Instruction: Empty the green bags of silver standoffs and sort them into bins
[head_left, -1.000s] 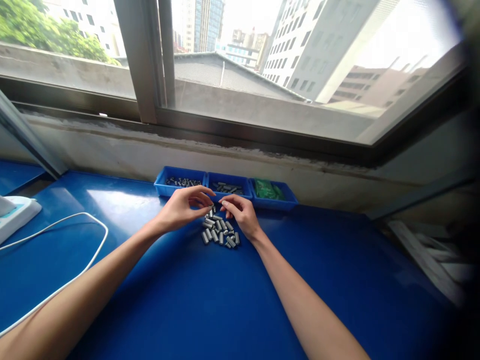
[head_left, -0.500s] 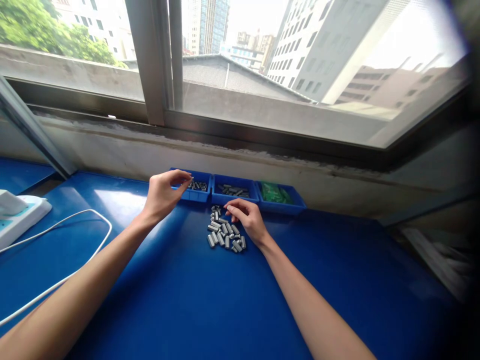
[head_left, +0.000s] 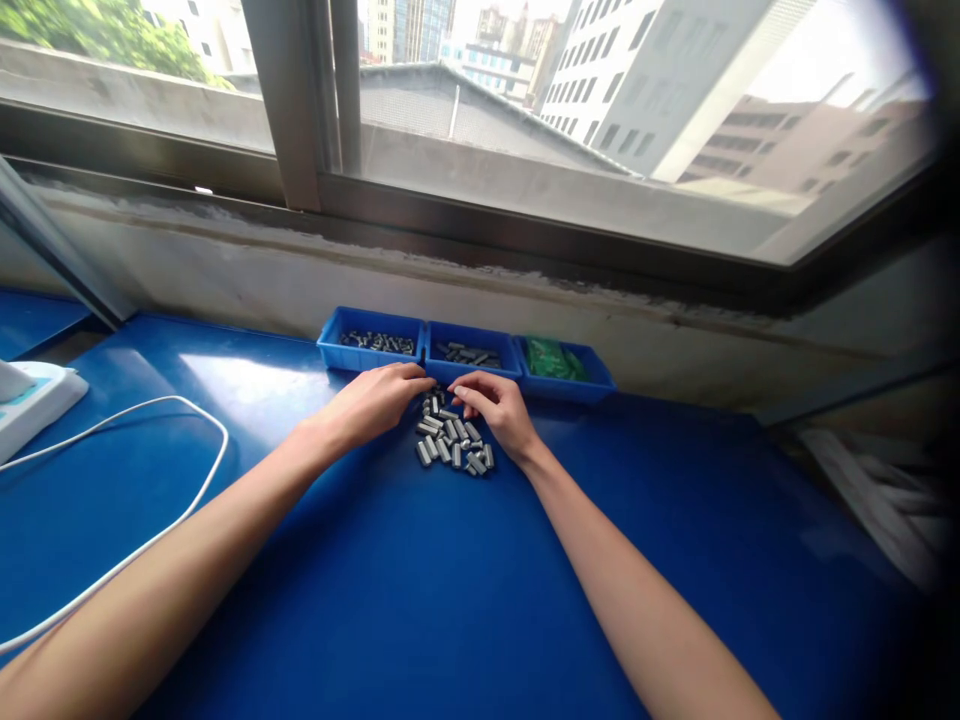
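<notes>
A pile of short grey metal cylinders (head_left: pixel 452 432) lies on the blue table, with a few small screws (head_left: pixel 433 402) at its far end. My left hand (head_left: pixel 379 402) reaches to that far end from the left, fingers closed together; anything between the fingertips is hidden. Across from it, my right hand (head_left: pixel 495 408) hovers at the pile's right side, thumb and forefinger pinched. What it pinches is too small to make out. Just behind the hands stand a blue bin of screws (head_left: pixel 379 341) and a blue bin of grey metal cylinders (head_left: pixel 469 354).
A third blue bin (head_left: pixel 600 388) with green plastic packets (head_left: pixel 555 358) stands at the row's right end, along the wall. On the left, a white cable (head_left: pixel 217 455) curves over the blue table (head_left: pixel 420 600) near a white power strip (head_left: pixel 52 400). A window frame (head_left: pixel 525 235) rises behind.
My left hand has moved right and toward me, from over the screw bin to the pile's far end. My right hand stays by the pile. The view has tilted slightly down.
</notes>
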